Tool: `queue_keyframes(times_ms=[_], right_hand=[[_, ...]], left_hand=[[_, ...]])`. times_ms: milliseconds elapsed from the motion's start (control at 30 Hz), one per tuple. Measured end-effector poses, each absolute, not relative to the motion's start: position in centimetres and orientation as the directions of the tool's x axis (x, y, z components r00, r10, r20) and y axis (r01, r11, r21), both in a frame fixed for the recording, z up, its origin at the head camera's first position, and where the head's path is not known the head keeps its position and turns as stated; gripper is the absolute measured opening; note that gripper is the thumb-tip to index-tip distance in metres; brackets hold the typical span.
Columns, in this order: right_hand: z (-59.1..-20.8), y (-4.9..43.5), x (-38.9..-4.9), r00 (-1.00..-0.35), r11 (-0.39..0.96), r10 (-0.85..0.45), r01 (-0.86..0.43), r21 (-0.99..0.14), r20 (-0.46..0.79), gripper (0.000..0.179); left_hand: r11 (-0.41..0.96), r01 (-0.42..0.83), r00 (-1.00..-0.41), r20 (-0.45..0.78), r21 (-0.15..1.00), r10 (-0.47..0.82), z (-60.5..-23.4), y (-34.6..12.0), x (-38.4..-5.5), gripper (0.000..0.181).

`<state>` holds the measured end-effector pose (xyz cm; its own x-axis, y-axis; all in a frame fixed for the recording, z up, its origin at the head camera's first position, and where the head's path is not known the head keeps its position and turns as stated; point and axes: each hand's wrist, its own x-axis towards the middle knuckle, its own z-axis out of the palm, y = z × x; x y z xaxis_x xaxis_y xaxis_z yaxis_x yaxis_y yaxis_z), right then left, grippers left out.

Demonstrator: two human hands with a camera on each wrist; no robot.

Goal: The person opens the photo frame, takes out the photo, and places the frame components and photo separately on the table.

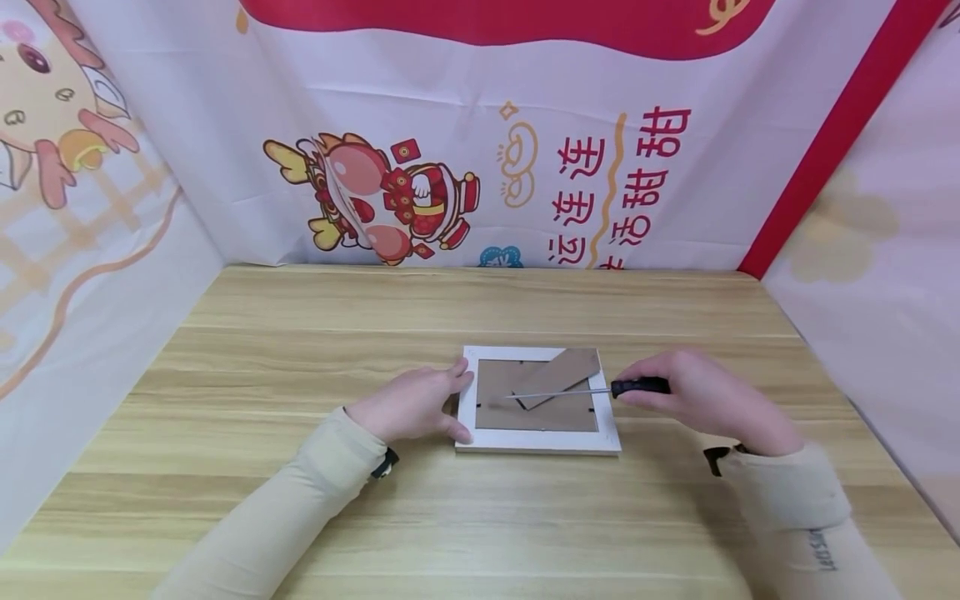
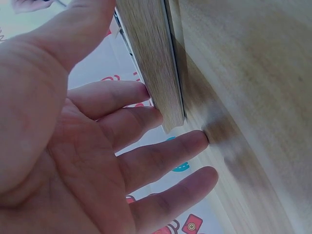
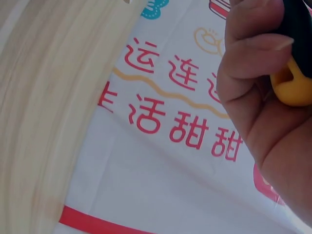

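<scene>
A white photo frame (image 1: 540, 442) lies back side up on the table, its brown backing board (image 1: 498, 417) and diagonal brown stand (image 1: 570, 371) showing. Small dark tabs sit round the backing. At the frame's left edge is my left hand (image 1: 416, 404), thumb near the lower corner and fingers fairly straight; in the left wrist view two fingertips (image 2: 155, 115) touch the frame's side (image 2: 156, 63). My right hand (image 1: 701, 392) grips a screwdriver (image 1: 640, 386) by its black handle with a yellow end (image 3: 295, 90). The thin metal shaft reaches left over the frame, its tip above the backing.
The wood-grain table (image 1: 300, 333) surrounds the frame. A printed cloth (image 1: 450, 75) hangs behind the table, and more printed cloth (image 1: 885, 208) stands along the left and right sides.
</scene>
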<state>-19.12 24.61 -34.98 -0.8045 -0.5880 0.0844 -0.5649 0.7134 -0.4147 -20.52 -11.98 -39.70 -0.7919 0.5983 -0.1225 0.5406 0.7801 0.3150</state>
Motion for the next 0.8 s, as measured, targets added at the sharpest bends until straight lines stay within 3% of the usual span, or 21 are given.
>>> queue_keyframes(times_ms=[800], right_hand=[[-36.1, 22.9, -19.2, -0.822, 0.741, -0.569, -0.529, -0.414, 0.031, 0.015]], left_hand=[[0.788, 0.531, -0.795, -0.137, 0.312, 0.59, -39.7, -11.9, -20.6, 0.098]])
